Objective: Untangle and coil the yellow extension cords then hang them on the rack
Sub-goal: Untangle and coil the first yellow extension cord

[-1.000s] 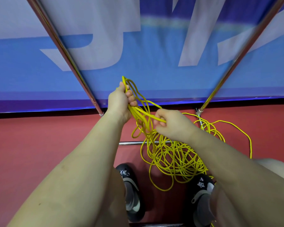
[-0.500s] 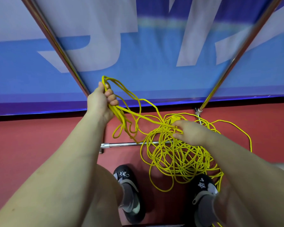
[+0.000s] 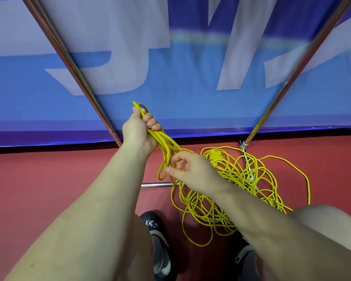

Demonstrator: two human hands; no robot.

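Cords lie mostly as a loose yellow tangle on the red floor, right of centre, over the rack's low crossbar and partly against its right leg. We see a yellow plug in the far part of the pile. Left hand is raised far of the pile and grips a bunch of gathered strands, fingers curled tight round them; the strands run down and right into the tangle. Right hand sits just near of the left, at the hanging loops; thumb and forefinger are curved at the strands, but we cannot tell whether they pinch one. Shoes stand near, left one clear of the pile, right one at its near edge. Banner hangs behind the rack.
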